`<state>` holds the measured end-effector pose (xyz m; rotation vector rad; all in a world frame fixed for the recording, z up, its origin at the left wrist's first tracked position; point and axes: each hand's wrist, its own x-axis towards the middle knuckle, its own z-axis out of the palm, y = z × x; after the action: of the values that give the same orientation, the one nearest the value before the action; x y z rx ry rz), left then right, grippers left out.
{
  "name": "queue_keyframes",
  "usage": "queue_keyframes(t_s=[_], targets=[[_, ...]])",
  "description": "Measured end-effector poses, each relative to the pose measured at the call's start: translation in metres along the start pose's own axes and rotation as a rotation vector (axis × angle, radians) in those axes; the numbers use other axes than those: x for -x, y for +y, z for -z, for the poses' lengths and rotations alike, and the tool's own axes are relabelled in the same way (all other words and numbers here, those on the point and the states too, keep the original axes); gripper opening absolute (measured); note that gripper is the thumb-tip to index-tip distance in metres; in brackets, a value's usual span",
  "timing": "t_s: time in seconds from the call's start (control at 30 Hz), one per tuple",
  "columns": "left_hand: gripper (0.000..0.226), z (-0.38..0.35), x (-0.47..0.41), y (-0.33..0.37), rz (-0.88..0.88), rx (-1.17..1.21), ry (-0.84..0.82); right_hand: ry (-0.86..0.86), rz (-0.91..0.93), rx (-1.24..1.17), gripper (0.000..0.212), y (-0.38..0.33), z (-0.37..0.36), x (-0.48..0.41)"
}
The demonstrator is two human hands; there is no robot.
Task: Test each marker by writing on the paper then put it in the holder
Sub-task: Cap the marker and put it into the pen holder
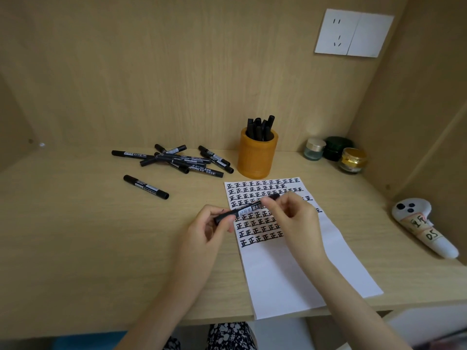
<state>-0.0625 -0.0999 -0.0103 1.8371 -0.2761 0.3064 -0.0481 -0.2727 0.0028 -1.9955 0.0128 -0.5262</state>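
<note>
1. Held item: a black cylindrical plastic marker with a white label [249, 207] is off the tabletop [88, 236]. It sits above the upper half of the white sheet of paper [290, 269], and its axis runs from 8 o'clock to 2 o'clock.
2. Grip state: the left hand [213, 223] pinches the 8 o'clock end between thumb and curled fingers. The right hand [290, 215] is clamped on the barrel near the 2 o'clock end, and a short black section projects past its fingers.
3. Paper: rows of black handwritten characters fill the upper half. The lower half is blank.
4. Holder: the orange cylindrical pen holder [255, 157] stands at 12 o'clock from the hands, just beyond the top edge of the paper. Several black markers stand in it.
5. Remaining stock: a loose pile of black markers [182, 160] lies at 10 o'clock. A single black marker [146, 187] lies apart from it, nearer 9 o'clock.
6. Step in hand (judgement): cap handling on one marker. Whether the cap is seated cannot be told, so this is either uncapping before the test or recapping after it.
7. Next move (judgement):
   - If uncapping, pull both ends apart along the axis. Shift the right-hand grip to a writing hold and mark the blank area below the last row.
   - If recapping, press the cap home, then carry the marker to 12 o'clock and lower it into the holder.
</note>
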Motion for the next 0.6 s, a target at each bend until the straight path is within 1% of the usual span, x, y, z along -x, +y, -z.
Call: queue_keyframes(t_s=[0.03, 0.07, 0.1, 0.13, 0.17, 0.23, 0.3, 0.37, 0.4, 0.43, 0.5, 0.6], targets=[[0.008, 0.0, -0.002, 0.002, -0.018, -0.02, -0.003, -0.013, 0.115, 0.032, 0.013, 0.001, 0.001, -0.001], [0.009, 0.0, -0.004, 0.004, -0.034, -0.035, -0.007, -0.05, 0.236, 0.083, 0.012, 0.001, 0.002, -0.002], [0.009, -0.001, -0.006, 0.007, -0.045, -0.04, -0.012, -0.088, 0.35, 0.147, 0.022, 0.004, 0.001, -0.004], [0.008, -0.002, -0.009, 0.009, -0.052, -0.039, -0.015, -0.117, 0.442, 0.207, 0.025, 0.007, 0.0, -0.006], [0.007, -0.003, -0.012, 0.011, -0.061, -0.029, -0.015, -0.119, 0.507, 0.256, 0.024, 0.008, -0.001, -0.008], [0.011, -0.004, -0.02, 0.013, -0.072, 0.003, -0.009, -0.096, 0.571, 0.304, 0.017, 0.005, -0.003, -0.012], [0.017, -0.004, -0.028, 0.014, -0.054, 0.037, -0.028, -0.091, 0.569, 0.309, 0.015, 0.003, -0.005, -0.02], [0.034, -0.004, -0.038, 0.014, 0.002, 0.029, -0.073, -0.085, 0.539, 0.301, 0.015, 0.0, -0.004, -0.031], [0.043, -0.004, -0.041, 0.013, 0.038, 0.017, -0.089, -0.068, 0.495, 0.277, 0.014, -0.002, -0.004, -0.039], [0.047, -0.005, -0.044, 0.01, 0.068, 0.004, -0.095, -0.036, 0.421, 0.229, 0.014, -0.005, -0.002, -0.048], [0.039, -0.005, -0.048, -0.001, 0.114, -0.031, -0.073, 0.072, 0.267, 0.084, 0.018, -0.012, 0.002, -0.072], [0.027, -0.001, -0.048, -0.02, 0.162, -0.059, -0.016, 0.267, 0.214, -0.044, 0.031, -0.017, 0.009, -0.111]])
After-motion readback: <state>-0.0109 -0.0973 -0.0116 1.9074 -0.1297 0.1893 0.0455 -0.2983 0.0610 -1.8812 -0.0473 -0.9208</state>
